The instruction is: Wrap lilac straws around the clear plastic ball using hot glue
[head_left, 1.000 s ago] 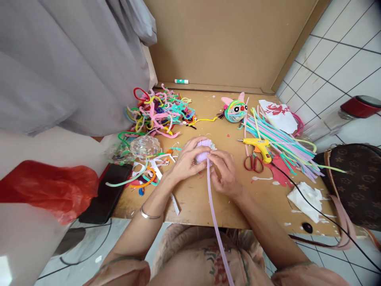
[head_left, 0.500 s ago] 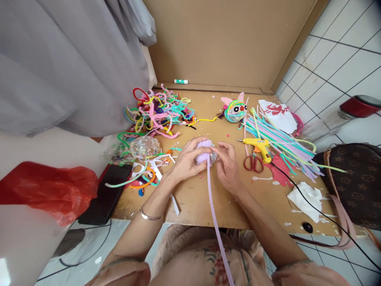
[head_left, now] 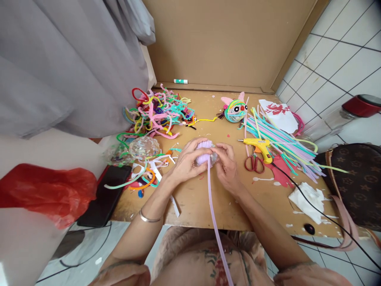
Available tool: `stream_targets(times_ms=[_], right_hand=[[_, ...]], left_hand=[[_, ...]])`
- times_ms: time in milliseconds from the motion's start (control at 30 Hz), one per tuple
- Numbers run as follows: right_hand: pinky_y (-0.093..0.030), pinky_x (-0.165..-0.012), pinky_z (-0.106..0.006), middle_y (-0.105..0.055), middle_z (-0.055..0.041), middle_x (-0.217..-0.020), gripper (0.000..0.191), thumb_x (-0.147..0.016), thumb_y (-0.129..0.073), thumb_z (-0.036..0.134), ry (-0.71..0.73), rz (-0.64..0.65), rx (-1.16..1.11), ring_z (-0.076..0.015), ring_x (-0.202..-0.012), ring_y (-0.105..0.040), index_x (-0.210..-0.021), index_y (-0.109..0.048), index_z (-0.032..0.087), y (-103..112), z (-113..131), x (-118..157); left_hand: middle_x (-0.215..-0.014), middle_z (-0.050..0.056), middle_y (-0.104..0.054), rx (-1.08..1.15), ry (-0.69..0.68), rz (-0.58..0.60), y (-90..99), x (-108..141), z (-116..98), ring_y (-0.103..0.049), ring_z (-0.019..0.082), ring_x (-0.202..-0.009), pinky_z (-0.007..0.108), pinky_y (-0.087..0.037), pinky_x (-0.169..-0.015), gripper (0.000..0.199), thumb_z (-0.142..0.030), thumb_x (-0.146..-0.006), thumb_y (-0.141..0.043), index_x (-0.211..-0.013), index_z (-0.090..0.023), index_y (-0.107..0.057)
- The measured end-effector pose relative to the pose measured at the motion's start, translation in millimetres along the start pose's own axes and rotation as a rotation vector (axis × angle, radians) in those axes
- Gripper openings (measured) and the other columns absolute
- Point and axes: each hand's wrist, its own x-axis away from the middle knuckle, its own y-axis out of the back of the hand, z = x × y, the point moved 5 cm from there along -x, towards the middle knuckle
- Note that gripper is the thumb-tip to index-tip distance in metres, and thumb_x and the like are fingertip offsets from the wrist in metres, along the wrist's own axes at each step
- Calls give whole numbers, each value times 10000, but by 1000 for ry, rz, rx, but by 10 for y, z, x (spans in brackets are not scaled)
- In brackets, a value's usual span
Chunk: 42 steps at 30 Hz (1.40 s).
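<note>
The left hand (head_left: 190, 159) is gripping a small round form (head_left: 203, 153) wrapped in lilac strips, above the near middle of the counter (head_left: 196, 202). The right hand (head_left: 226, 165) is closing its fingertips at the form's right side; whether it is pinching anything there cannot be told. A lilac pipe cleaner (head_left: 212, 206) is trailing from the form toward the near edge and past it. To the right, a yellow glue gun (head_left: 258, 147) is lying beside red-handled scissors (head_left: 254, 163), with a bundle of pipe cleaners (head_left: 279, 141) extending behind. A tangled heap of coloured pipe cleaners (head_left: 157, 113) is occupying the far left.
</note>
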Motion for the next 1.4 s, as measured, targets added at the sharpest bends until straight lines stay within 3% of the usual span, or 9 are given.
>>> stream_targets(times_ms=[800, 1400], right_hand=[[-473, -940, -444, -515, -109, -1182, 510, -774, -382, 35, 11, 20, 129, -238, -1115, -527, -1222, -542, 219, -4, 40, 14], [-465, -962, -433, -534, -108, -1163, 443, -820, -408, 69, -2, -1, 65, -234, -1116, -529, -1212, -559, 212, -26, 40, 22]], left_hand=[[-1409, 156, -463, -13, 5, 19, 13, -11, -45, -447, 285, -1326, 467, -380, -1105, 299, -277, -851, -588, -1128, -175, -643], [-1390, 154, -477, -11, -16, -16, 13, -14, -29, -475, 284, -1301, 462, -401, -1087, 280, -260, -843, -607, -1110, -179, -640]])
